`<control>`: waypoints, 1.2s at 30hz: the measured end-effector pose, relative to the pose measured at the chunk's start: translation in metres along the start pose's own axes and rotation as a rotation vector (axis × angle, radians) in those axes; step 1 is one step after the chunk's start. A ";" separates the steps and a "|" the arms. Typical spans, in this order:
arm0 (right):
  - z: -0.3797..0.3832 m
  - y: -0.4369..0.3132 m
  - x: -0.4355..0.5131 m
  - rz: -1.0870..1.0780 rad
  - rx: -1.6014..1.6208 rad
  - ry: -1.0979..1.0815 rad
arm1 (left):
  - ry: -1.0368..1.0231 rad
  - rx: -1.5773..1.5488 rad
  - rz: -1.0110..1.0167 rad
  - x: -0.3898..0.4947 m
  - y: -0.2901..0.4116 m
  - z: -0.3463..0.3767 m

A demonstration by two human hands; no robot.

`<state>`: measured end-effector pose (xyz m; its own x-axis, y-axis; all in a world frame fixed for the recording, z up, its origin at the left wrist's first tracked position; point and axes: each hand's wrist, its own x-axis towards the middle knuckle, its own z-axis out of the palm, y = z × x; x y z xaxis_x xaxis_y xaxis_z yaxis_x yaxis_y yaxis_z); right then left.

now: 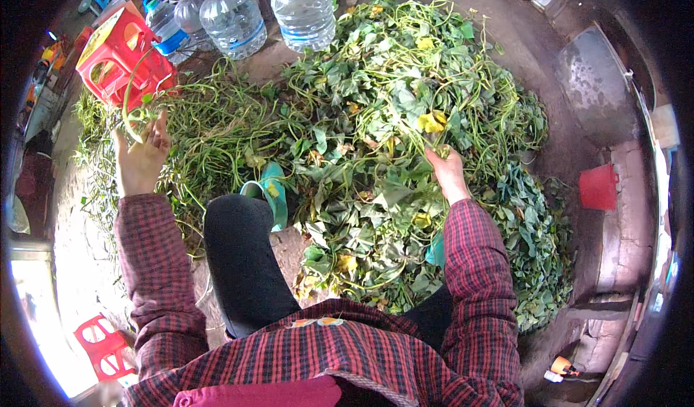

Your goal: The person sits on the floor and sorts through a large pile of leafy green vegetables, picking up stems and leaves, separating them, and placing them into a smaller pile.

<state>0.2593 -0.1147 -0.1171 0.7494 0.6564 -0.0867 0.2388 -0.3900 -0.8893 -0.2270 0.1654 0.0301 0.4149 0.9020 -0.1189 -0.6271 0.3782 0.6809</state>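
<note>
A big heap of leafy green vines [379, 76] with some yellow leaves covers the floor before me. My right hand [449, 171] is closed on a vine stem at the heap's middle, just below a yellow leaf [432, 121]. Out to the left, my left hand [142, 160] is raised with its fingers spread; a green stem [128, 106] lies by the fingertips, and whether they grip it I cannot tell. Beneath and beside that hand spreads a flatter pile of thin, mostly leafless stems [227, 125]. One green slipper [275, 195] shows between the two piles.
A red plastic stool [127, 54] stands at the upper left, beside large clear water bottles [233, 19]. Another red stool [103, 347] is at the lower left. A red bucket [598, 187] and a grey panel [596, 81] are on the right. My knees flank the near floor.
</note>
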 end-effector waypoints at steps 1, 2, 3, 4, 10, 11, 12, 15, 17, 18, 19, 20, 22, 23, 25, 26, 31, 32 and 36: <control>0.003 -0.001 0.005 0.040 -0.073 0.020 | 0.154 -0.135 -0.058 -0.010 0.002 0.001; 0.010 0.006 0.018 0.025 -0.185 0.052 | 0.165 -0.301 -0.133 -0.009 0.015 -0.051; 0.010 0.020 0.030 0.027 -0.316 0.105 | 0.196 -0.216 -0.211 -0.011 0.000 -0.065; 0.017 0.021 0.034 0.044 -0.372 0.090 | 0.233 -0.128 -0.276 -0.021 -0.009 -0.080; 0.038 0.047 0.055 0.165 -0.469 0.060 | 0.249 -0.004 -0.307 -0.037 -0.047 -0.076; 0.042 0.053 0.053 0.121 -0.503 0.052 | 0.208 0.067 -0.318 -0.036 -0.051 -0.072; 0.046 0.054 0.053 0.173 -0.535 -0.035 | 0.174 0.145 -0.332 -0.036 -0.054 -0.061; 0.060 0.053 0.046 0.253 -0.827 -0.332 | 0.136 0.371 -0.285 -0.035 -0.062 -0.016; 0.081 0.044 0.029 0.031 -0.825 -0.210 | 0.040 0.417 -0.278 -0.036 -0.062 -0.002; 0.086 0.030 0.025 0.047 -0.737 -0.119 | 0.015 0.452 -0.253 -0.039 -0.064 0.011; 0.083 0.017 0.025 0.108 -0.685 -0.093 | -0.018 0.488 -0.229 -0.041 -0.068 0.025; 0.078 0.019 0.028 0.049 -0.683 -0.015 | 0.014 0.427 -0.272 -0.045 -0.073 0.040; 0.062 0.032 0.029 0.042 -0.673 0.112 | -0.095 0.356 -0.315 -0.052 -0.080 0.083; 0.054 0.036 0.029 0.216 -0.682 0.131 | -0.201 0.364 -0.327 -0.056 -0.087 0.103; 0.042 0.054 0.027 0.200 -0.686 0.189 | -0.214 0.421 -0.341 -0.069 -0.105 0.148; 0.046 0.047 0.021 0.167 -0.700 0.193 | -0.357 0.429 -0.357 -0.069 -0.114 0.157; 0.044 0.034 0.031 0.260 -0.689 0.144 | -0.456 0.904 -0.552 -0.034 -0.195 0.120; 0.042 0.042 0.032 0.284 -0.677 0.135 | -0.587 1.087 -0.466 -0.034 -0.198 0.123; 0.047 0.061 0.035 0.355 -0.797 -0.129 | -0.573 1.050 -0.557 -0.034 -0.199 0.138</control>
<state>0.2713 -0.0854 -0.1954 0.7974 0.4595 -0.3912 0.4008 -0.8878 -0.2261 -0.0255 0.0310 -0.0014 0.8308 0.3657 -0.4196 0.4157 0.0934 0.9047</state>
